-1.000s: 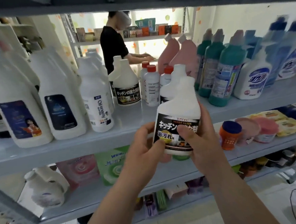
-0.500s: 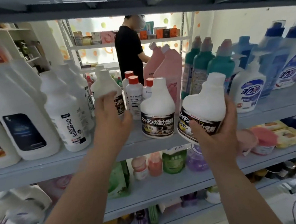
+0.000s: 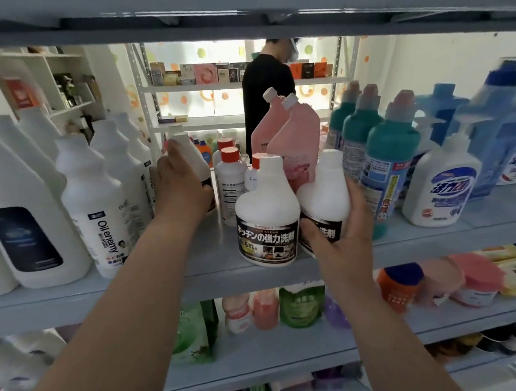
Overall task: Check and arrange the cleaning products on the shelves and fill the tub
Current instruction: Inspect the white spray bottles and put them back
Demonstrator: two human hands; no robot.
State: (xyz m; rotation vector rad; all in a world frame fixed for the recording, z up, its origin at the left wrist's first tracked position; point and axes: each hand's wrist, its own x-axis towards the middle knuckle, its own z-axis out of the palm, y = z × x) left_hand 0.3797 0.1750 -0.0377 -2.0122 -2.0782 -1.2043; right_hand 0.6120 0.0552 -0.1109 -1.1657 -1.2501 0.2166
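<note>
White bottle (image 3: pixel 324 196) upright, cap (image 3: pixel 329 159) up

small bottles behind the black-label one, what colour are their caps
Red-orange caps on white bottles, seen in the head view.

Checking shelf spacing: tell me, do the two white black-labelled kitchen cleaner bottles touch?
Cannot tell. The head view shows the held bottle overlapping the standing one, hiding any gap.

Glossy white plastic btls (image 3: pixel 266 201), smooth grey painted metal shelf (image 3: pixel 213 268), glossy paper labels (image 3: pixel 267 240)
</note>
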